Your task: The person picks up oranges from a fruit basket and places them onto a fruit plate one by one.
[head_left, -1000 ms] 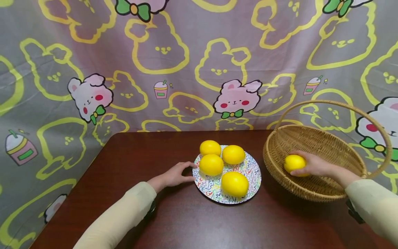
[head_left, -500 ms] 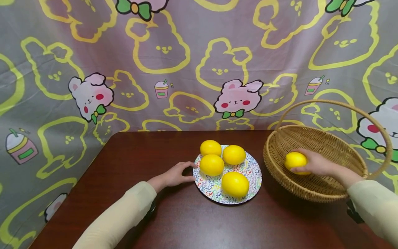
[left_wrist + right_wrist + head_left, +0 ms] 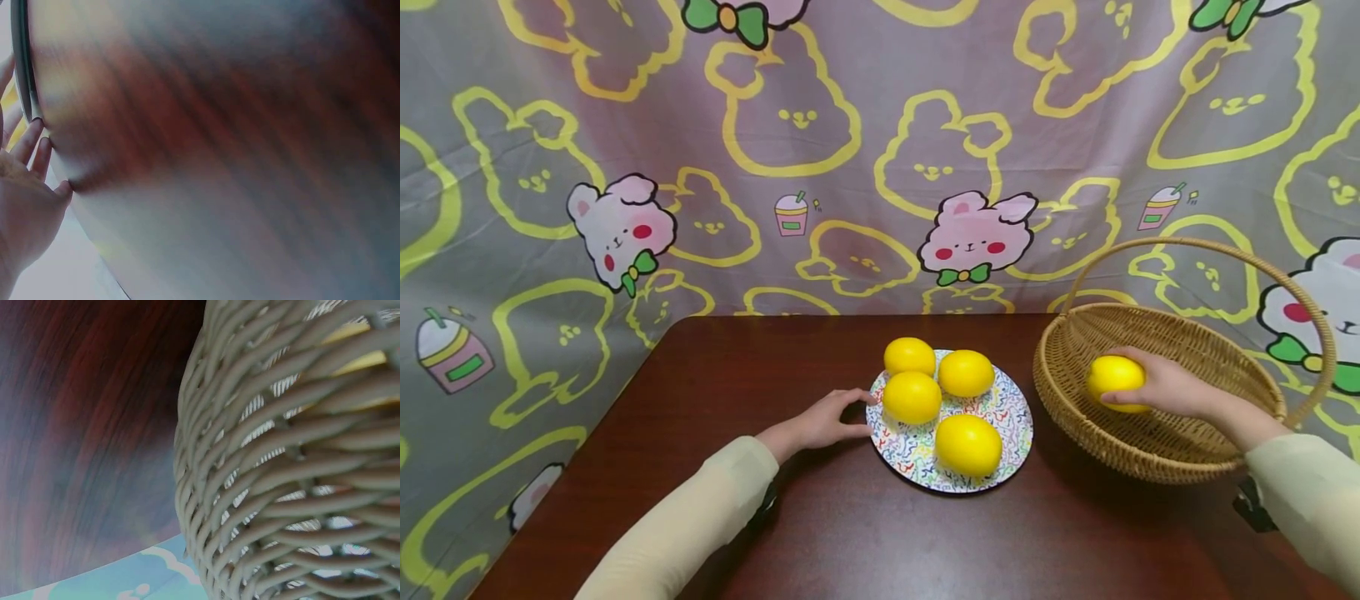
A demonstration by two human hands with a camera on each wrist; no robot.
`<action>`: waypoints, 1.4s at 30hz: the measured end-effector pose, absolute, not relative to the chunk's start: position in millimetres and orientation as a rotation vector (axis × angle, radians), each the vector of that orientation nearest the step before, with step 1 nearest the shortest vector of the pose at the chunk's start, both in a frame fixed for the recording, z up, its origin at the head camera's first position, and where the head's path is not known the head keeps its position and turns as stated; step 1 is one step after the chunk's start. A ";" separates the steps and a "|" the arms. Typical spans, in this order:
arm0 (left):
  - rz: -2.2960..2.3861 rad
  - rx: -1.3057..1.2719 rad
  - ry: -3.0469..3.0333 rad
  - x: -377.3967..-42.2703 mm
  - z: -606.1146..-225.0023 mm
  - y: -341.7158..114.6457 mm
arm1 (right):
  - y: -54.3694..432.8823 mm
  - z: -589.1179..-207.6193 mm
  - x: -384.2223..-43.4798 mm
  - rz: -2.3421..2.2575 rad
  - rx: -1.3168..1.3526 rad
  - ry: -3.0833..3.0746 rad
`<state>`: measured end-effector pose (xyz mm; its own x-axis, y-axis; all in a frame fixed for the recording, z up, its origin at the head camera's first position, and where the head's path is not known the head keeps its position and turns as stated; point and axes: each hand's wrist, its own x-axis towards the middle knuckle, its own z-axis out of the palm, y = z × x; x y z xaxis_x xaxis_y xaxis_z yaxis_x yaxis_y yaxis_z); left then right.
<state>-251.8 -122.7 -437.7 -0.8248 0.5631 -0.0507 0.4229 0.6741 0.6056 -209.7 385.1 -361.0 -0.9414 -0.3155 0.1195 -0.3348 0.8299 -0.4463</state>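
My right hand [image 3: 1165,385] reaches over the rim of a wicker basket [image 3: 1195,327] and grips a yellow lemon [image 3: 1112,377] inside it. Several more lemons [image 3: 967,445] lie on a round plate [image 3: 910,458] with a coloured squiggle pattern, left of the basket. At the plate's left edge, my left hand [image 3: 820,422] rests with thumb and fingers spread, fingertips right at the rim. In the left wrist view the left hand [image 3: 31,200] has its fingertips on the tabletop by the plate's dark edge [image 3: 22,62]. The basket's weave hides the right hand in the right wrist view.
The basket's tall arched handle [image 3: 1195,242] rises above its far side. A dark red-brown wooden table [image 3: 737,358] carries everything. Behind it hangs a cartoon-print curtain [image 3: 850,108], close to the table's back edge.
My right hand has raised the lemon a little within the basket. My left hand and the plate have kept their places.
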 end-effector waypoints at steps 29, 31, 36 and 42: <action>0.879 0.785 2.653 -251.9 -437.4 -122.9 | 371.7 -324.8 -189.2 0.701 0.441 -2.945; 0.883 0.794 2.653 -251.9 -437.3 -122.9 | 371.3 -324.7 -188.6 0.701 0.445 -2.947; 0.877 0.806 2.650 -252.8 -438.6 -123.3 | 365.8 -323.0 -184.6 0.704 0.457 -2.947; 0.886 0.820 2.647 -253.8 -439.0 -123.9 | 354.2 -314.8 -178.2 0.704 0.494 -2.931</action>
<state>-253.8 -123.9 -439.0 -0.8166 0.5759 -0.0403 0.4356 0.6605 0.6115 -178.2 354.2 -314.8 -0.9440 -0.2899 0.1574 -0.3298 0.8417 -0.4274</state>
